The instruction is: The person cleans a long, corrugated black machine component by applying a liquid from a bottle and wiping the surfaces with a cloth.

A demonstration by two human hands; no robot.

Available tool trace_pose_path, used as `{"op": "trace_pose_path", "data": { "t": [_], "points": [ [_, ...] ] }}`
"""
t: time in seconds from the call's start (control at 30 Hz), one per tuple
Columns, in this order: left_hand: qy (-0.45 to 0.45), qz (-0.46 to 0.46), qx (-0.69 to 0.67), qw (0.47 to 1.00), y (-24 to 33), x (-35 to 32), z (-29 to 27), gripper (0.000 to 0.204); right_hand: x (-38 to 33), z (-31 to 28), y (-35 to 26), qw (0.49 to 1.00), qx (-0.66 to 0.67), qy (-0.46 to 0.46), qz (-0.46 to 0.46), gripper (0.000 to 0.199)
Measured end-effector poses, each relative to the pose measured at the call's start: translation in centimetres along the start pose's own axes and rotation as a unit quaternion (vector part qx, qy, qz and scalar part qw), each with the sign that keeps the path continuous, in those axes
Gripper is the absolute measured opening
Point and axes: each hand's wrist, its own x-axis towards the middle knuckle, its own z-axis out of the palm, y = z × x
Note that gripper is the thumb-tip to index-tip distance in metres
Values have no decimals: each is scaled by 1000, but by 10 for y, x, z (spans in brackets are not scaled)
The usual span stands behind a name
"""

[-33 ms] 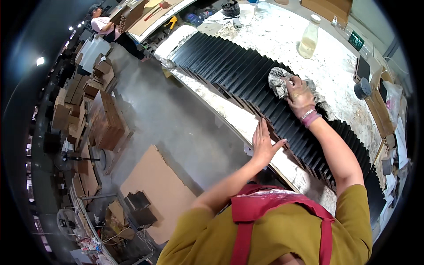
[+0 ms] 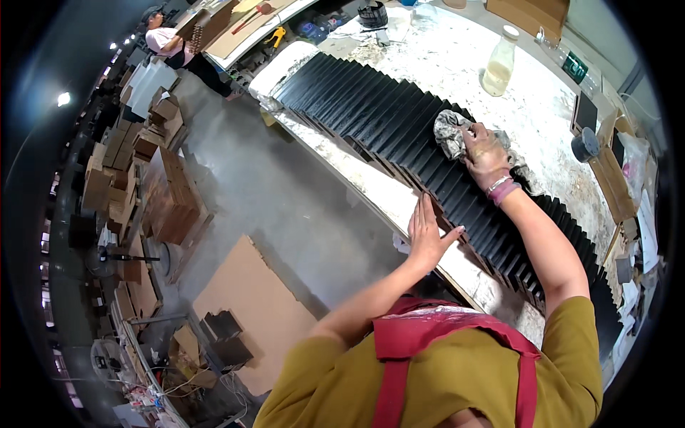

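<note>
A long row of black-topped boards (image 2: pixel 385 107), set side by side with stepped edges, runs diagonally across the worktable. My right hand (image 2: pixel 485 153) is closed around a crumpled, black-stained white rag (image 2: pixel 451 134) and presses it on the tops of the boards near the row's middle. My left hand (image 2: pixel 427 239) lies with fingers stretched out along the near side of the row, its thumb spread toward the boards. Nothing is held in it. Brown sides of the boards show below the black faces, and my right forearm hides part of the row.
On the stained white worktable (image 2: pixel 435 50) stand a bottle of pale liquid (image 2: pixel 499 63), a dark cup (image 2: pixel 372 14) and a dark grey round container (image 2: pixel 585 144). A cardboard sheet (image 2: pixel 250 299) and stacked brown boards (image 2: pixel 170 196) lie on the floor. Another person (image 2: pixel 168 43) stands far left.
</note>
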Motion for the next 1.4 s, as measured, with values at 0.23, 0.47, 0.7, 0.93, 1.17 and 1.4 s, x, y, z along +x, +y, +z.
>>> {"op": "trace_pose_path", "data": {
  "t": [0.23,0.47,0.7,0.93,1.17,1.4],
  "points": [
    [-71,-24,-82,994,-31,-18,19,88,-17,-27,-116,947,189,-167,-200,35],
    [100,-54,-118,986,-41,9,-67,94,119,-55,-59,901,369,-75,214,31],
    [51,-39,-198,978,-62,82,-63,82,92,50,-130,964,247,23,-100,27],
    [47,4,29,998,-140,44,-72,72,36,-2,-74,922,313,99,-203,43],
    [73,-1,-204,976,1,42,-83,68,3,-72,119,860,393,-152,287,51],
    [-35,130,-184,974,18,34,-68,42,-194,-104,95,931,232,72,273,47]
  ]
}}
